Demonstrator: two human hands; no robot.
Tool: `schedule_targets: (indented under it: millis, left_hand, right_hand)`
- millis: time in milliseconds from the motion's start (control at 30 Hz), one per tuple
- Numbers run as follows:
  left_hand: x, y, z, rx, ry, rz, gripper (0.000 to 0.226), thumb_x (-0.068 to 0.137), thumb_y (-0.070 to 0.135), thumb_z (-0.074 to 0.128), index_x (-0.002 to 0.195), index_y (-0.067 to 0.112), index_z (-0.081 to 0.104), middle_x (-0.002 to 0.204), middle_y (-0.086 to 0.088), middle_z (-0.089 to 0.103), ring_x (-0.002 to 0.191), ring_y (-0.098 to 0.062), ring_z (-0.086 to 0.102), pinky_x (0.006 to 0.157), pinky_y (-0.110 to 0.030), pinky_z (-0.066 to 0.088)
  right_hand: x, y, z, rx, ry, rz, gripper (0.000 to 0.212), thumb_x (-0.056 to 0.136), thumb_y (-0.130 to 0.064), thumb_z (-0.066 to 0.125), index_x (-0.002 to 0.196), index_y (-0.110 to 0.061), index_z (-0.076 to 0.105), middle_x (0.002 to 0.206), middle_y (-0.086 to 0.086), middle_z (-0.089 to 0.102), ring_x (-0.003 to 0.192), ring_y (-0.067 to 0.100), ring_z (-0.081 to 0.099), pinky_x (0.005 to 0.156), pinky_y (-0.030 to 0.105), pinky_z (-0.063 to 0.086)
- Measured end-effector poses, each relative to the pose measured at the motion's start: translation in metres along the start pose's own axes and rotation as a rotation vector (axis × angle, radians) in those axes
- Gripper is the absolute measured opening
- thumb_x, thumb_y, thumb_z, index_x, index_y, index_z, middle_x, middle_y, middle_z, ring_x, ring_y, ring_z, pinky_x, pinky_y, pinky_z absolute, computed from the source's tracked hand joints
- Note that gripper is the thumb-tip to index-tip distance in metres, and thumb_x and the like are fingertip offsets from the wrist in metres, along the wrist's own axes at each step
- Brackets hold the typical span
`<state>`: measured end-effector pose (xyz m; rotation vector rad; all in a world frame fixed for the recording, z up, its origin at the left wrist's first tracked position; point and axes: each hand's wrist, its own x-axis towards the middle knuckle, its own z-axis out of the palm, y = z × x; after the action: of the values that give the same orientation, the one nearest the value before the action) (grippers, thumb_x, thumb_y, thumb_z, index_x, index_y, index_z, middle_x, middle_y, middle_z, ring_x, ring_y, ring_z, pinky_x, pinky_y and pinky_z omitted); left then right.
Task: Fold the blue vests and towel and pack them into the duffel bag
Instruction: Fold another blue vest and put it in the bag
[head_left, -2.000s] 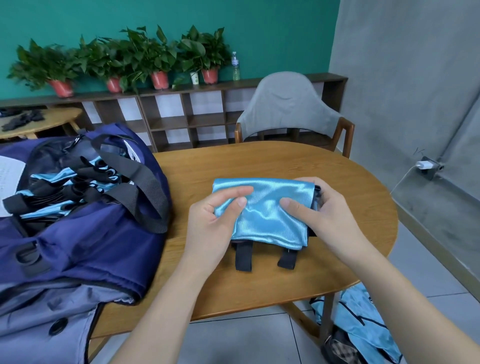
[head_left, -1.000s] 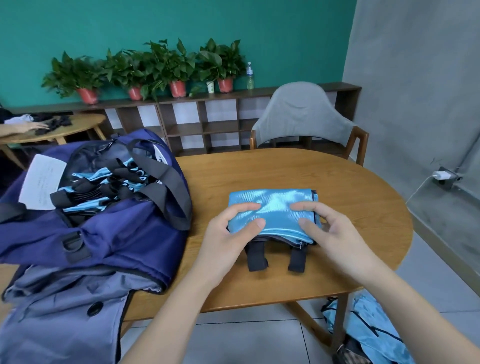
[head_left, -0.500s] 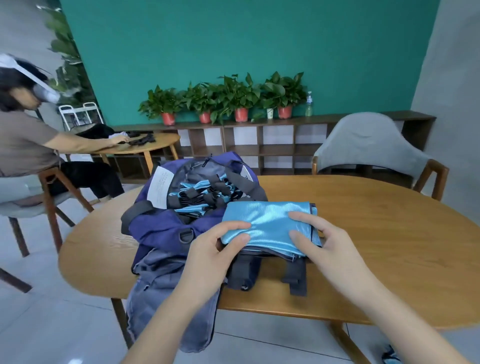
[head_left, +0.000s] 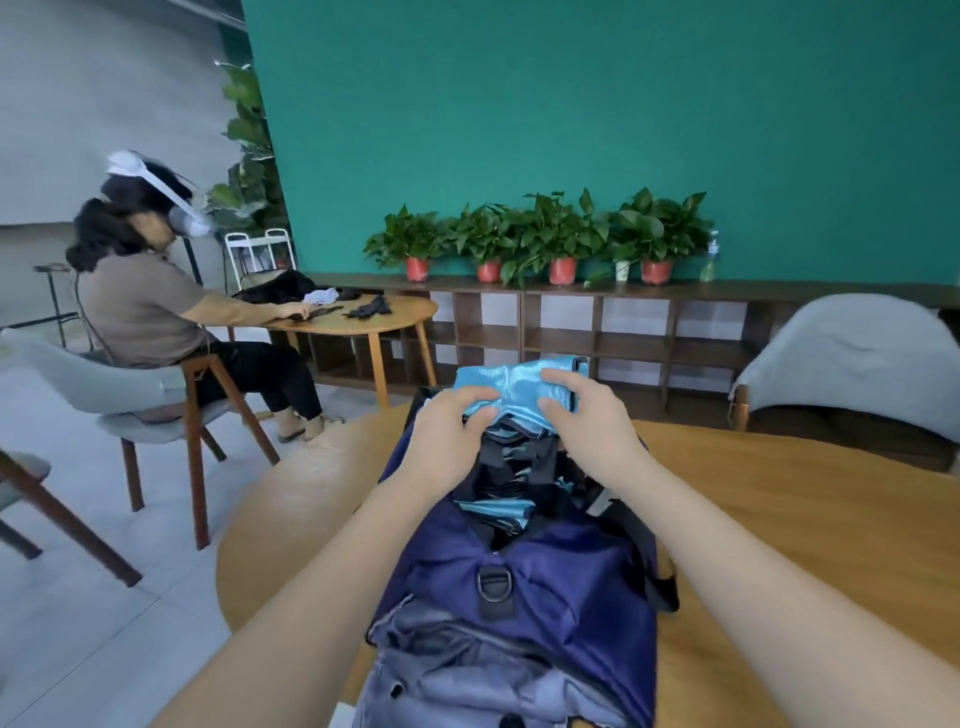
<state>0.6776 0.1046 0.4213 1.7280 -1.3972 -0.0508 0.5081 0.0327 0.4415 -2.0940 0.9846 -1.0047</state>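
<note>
A folded shiny light-blue vest (head_left: 511, 385) with black trim is held over the far end of the open navy duffel bag (head_left: 550, 577). My left hand (head_left: 447, 436) grips its near left edge and my right hand (head_left: 587, 421) grips its right side. Inside the bag's opening lie several folded blue vests with black straps (head_left: 498, 506). The bag lies lengthwise on the round wooden table (head_left: 810, 519), with its grey flap (head_left: 457, 680) hanging toward me.
A grey padded chair (head_left: 852, 358) stands behind the table at the right. A person with a headset (head_left: 150, 291) sits at a second wooden table (head_left: 374, 314) at the left. A low shelf with potted plants (head_left: 550, 234) runs along the teal wall.
Both hands lifted the folded vest off the table and carried it left, over the open bag. The view swung left, bringing the seated person into sight.
</note>
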Motion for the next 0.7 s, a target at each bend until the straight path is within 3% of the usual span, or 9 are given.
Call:
schedule_targets:
  millis: [100,167,233,333,433,533,600,667,700]
  left_hand:
    - [0.026,-0.017,0.01,-0.013,-0.026,-0.04,0.026,0.102,0.029,0.059,0.126,0.025,0.069,0.129,0.01,0.066,0.12,-0.006,0.056,0.099,-0.018,0.038]
    - [0.034,-0.034,0.019,-0.025,-0.095,-0.086,0.026,0.101,0.032,0.06,0.124,0.027,0.07,0.126,0.012,0.067,0.113,-0.003,0.059,0.089,-0.008,0.037]
    - [0.036,-0.053,0.03,-0.022,-0.197,-0.126,0.025,0.1,0.034,0.061,0.122,0.029,0.07,0.126,0.012,0.067,0.115,-0.004,0.059,0.085,-0.007,0.035]
    - [0.033,-0.076,0.041,0.049,-0.316,-0.09,0.028,0.102,0.037,0.058,0.124,0.026,0.07,0.129,0.008,0.066,0.12,-0.01,0.058,0.094,-0.017,0.036]
    - [0.031,-0.092,0.053,0.183,-0.362,-0.044,0.035,0.103,0.036,0.048,0.132,0.024,0.065,0.135,-0.002,0.063,0.127,-0.024,0.053,0.106,-0.038,0.039]
    - [0.031,-0.109,0.064,0.439,-0.418,-0.025,0.071,0.081,0.05,0.014,0.142,0.036,0.049,0.153,0.001,0.043,0.141,-0.031,0.031,0.113,-0.042,0.029]
    - [0.034,-0.111,0.066,0.481,-0.432,-0.094,0.078,0.078,0.057,0.006,0.145,0.04,0.041,0.161,0.0,0.031,0.148,-0.036,0.021,0.118,-0.046,0.023]
    - [0.035,-0.109,0.066,0.476,-0.455,-0.116,0.08,0.081,0.064,0.006,0.148,0.037,0.04,0.162,-0.003,0.03,0.145,-0.038,0.024,0.119,-0.05,0.024]
    - [0.037,-0.11,0.065,0.483,-0.473,-0.129,0.078,0.082,0.064,0.006,0.147,0.036,0.039,0.159,-0.004,0.035,0.141,-0.038,0.029,0.116,-0.049,0.027]
  right_hand:
    - [0.028,0.004,0.02,0.01,0.0,0.039,0.041,0.103,-0.015,0.054,0.144,-0.015,0.054,0.147,0.001,0.054,0.129,0.016,0.051,0.102,0.019,0.034]
    - [0.041,0.02,0.028,-0.025,-0.036,0.076,0.039,0.102,-0.016,0.055,0.141,-0.015,0.057,0.133,0.005,0.064,0.089,0.01,0.058,0.076,0.013,0.04]
    - [0.046,0.041,0.031,-0.109,-0.094,0.117,0.036,0.1,-0.018,0.059,0.135,-0.016,0.062,0.11,0.005,0.069,0.063,0.003,0.048,0.056,0.013,0.037]
    - [0.043,0.076,0.032,-0.219,-0.175,0.168,0.028,0.1,-0.026,0.06,0.126,-0.021,0.068,0.114,0.011,0.073,0.08,0.026,0.066,0.06,0.02,0.041]
    - [0.04,0.099,0.037,-0.241,-0.221,0.159,0.025,0.101,-0.037,0.055,0.119,-0.028,0.07,0.113,0.014,0.072,0.091,0.031,0.065,0.064,0.011,0.04]
    - [0.042,0.113,0.045,-0.274,-0.272,0.165,0.024,0.104,-0.041,0.042,0.087,-0.051,0.056,0.099,0.006,0.058,0.092,0.023,0.052,0.079,0.031,0.04]
    - [0.041,0.117,0.051,-0.323,-0.308,0.196,0.038,0.105,-0.038,0.03,0.071,-0.049,0.043,0.091,0.001,0.048,0.097,0.024,0.046,0.092,0.042,0.042]
    - [0.04,0.114,0.051,-0.36,-0.353,0.225,0.037,0.106,-0.038,0.022,0.079,-0.052,0.044,0.101,0.0,0.051,0.112,0.028,0.046,0.104,0.053,0.037]
    - [0.039,0.112,0.05,-0.377,-0.385,0.237,0.034,0.106,-0.04,0.02,0.096,-0.055,0.048,0.118,0.001,0.054,0.126,0.028,0.042,0.11,0.055,0.032]
